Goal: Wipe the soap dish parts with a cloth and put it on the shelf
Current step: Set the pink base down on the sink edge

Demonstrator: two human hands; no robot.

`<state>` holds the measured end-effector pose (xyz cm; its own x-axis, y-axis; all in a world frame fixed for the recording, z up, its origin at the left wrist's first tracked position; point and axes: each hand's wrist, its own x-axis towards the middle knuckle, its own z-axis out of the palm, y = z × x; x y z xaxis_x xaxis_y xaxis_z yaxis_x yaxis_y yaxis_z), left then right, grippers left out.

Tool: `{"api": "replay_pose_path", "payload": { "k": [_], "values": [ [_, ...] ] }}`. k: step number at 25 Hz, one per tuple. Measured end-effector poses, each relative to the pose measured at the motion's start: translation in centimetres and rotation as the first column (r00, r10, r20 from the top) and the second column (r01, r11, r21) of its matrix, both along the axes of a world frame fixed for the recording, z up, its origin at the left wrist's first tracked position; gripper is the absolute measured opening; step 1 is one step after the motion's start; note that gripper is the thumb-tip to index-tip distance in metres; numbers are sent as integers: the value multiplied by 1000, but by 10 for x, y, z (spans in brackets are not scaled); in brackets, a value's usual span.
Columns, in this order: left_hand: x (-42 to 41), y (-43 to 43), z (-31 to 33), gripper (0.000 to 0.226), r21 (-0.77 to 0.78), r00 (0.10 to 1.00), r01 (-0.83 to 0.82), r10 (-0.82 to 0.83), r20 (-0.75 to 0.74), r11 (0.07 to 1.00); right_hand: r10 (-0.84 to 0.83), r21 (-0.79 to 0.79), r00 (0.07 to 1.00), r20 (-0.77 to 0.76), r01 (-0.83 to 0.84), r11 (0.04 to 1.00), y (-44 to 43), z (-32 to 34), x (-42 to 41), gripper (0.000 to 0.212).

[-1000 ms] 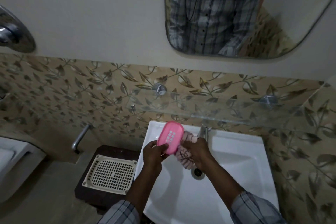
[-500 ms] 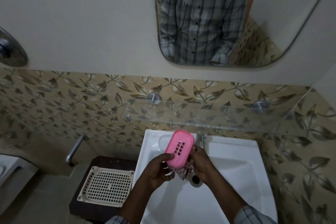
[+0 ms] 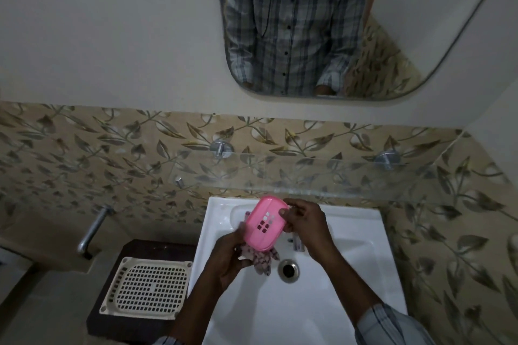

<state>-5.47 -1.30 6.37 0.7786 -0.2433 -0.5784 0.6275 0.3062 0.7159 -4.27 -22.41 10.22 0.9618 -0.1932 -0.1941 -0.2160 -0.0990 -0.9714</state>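
Hands: two are showing, a left hand (image 3: 227, 256) and a right hand (image 3: 306, 221).
Soap dish parts: one pink soap dish (image 3: 265, 223) is showing.
Cloths: one patterned cloth (image 3: 259, 258) is showing.
Glass shelves: one shelf (image 3: 350, 176) is showing, with two round metal brackets.
Sinks: one white sink (image 3: 350, 246) is showing.
Mirrors: one mirror (image 3: 448, 22) is showing.
Perforated trays: one cream tray (image 3: 147, 287) is showing.

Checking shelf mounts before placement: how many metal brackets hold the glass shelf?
2. One bracket sits at the shelf's left part, above the pink soap dish; the other bracket is near the right end of the glass shelf. Neither appears hidden.
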Motion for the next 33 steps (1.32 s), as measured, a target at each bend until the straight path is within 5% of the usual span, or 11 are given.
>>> {"api": "replay_pose_path", "payload": {
  "k": [3, 5, 9, 15, 18, 24, 29, 31, 33],
  "values": [
    [-5, 7, -17, 52, -4, 1000, -24, 25, 20, 1000, -219, 317, 975, -38, 219, 923, -28, -10, -11, 29],
    [-10, 12, -27, 43, 54, 993, -98, 93, 76, 994, -423, 479, 900, -103, 418, 772, -56, -20, -22, 28],
    [-17, 18, -43, 32, 115, 982, -184, 178, 55, 976, -709, 385, 645, -286, 755, 531, -106, -53, -27, 36],
    [-24, 23, -44, 17, 70, 976, -217, 216, 22, 974, -734, 103, 591, -333, 797, 595, -104, -88, -4, 34],
    [-28, 26, -42, 17, 69, 976, -220, 220, 4, 973, -709, -202, 639, -298, 684, 701, -98, -92, 0, 28],
    [-31, 19, -41, 20, 74, 976, -216, 218, -19, 974, -643, -491, 724, -249, 478, 729, -102, -98, 1, 59],
    [-28, 10, -29, 24, 49, 976, -214, 216, -31, 976, -670, -501, 697, -256, 497, 709, -98, -91, 0, 61],
    [-26, 5, -20, 21, 11, 971, -238, 238, -24, 971, -708, -533, 704, -61, 576, 620, -90, -82, -11, 46],
    [-24, -2, -14, 21, -32, 967, -256, 255, -25, 966, -682, -351, 721, 119, 673, 651, -70, -62, -35, 26]
  ]
}}
